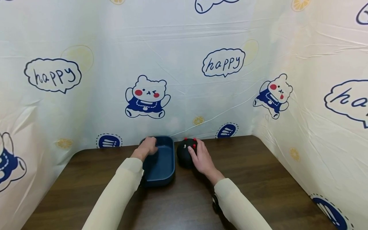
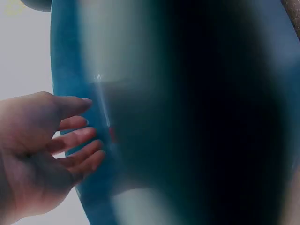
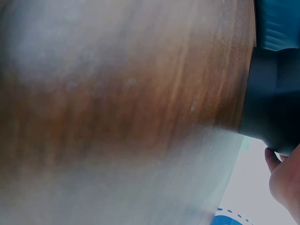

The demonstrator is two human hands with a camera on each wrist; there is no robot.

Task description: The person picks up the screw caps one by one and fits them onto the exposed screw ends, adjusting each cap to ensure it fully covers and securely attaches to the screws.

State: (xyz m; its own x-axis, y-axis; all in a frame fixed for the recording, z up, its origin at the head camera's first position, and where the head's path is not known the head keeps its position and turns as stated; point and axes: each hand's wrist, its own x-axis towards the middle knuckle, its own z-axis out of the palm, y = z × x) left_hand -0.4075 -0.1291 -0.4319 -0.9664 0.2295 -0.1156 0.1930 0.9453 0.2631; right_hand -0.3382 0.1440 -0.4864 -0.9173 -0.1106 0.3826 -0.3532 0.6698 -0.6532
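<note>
A dark blue rectangular tray (image 1: 160, 174) with raised walls stands near the back edge of the table. My left hand (image 1: 148, 146) reaches over its far left part. In the left wrist view the left fingers are loosely bent beside the tray's blue wall (image 2: 65, 61), with nothing visible between them. Right of the tray sits a rounded black object (image 1: 184, 156) with several red-headed pins on top, like a pincushion. My right hand (image 1: 202, 159) holds it from the right, thumb on top. The right wrist view shows the object's black side (image 3: 272, 98) flaring at its base.
The brown wooden table (image 1: 244, 179) ends just behind the tray. A white printed curtain (image 1: 184, 64) hangs along the back and both sides. Cream sleeves (image 1: 118, 191) cover both forearms. A black band shows under the right sleeve.
</note>
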